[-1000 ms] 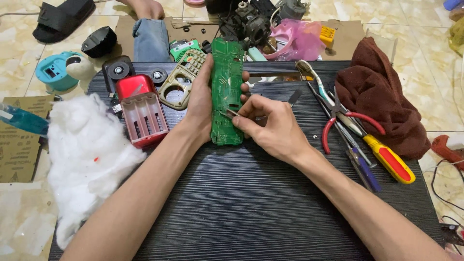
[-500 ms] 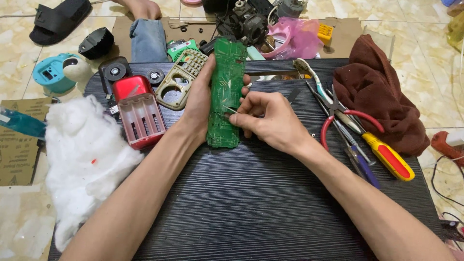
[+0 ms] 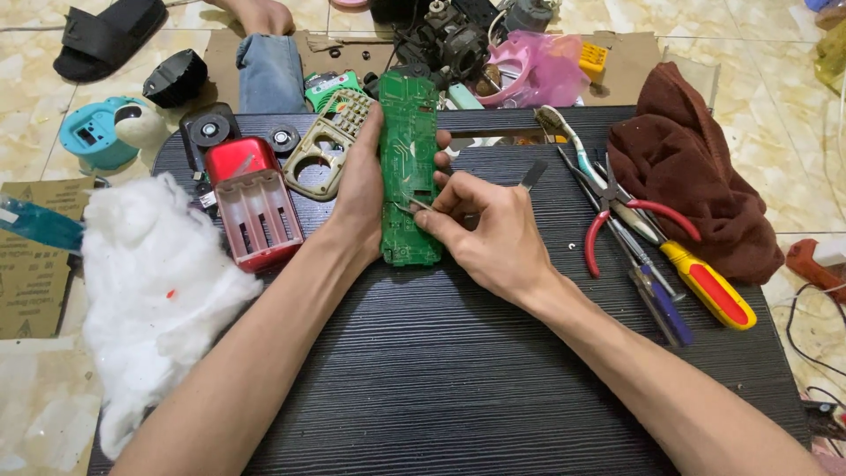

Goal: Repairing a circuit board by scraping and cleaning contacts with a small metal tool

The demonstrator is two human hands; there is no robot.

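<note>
right hand (image 3: pixel 493 238) is pinching a thin metal tool (image 3: pixel 414 206) shut between fingertips, poking its tip at the long green circuit board (image 3: pixel 409 167) that the left hand (image 3: pixel 366 189) is gripping upright, centre of frame. looks like probing a spot; next bit needs steady, light pressure. a brown cardboard piece with dark print (image 3: pixel 31 264) is lying at the left edge
</note>
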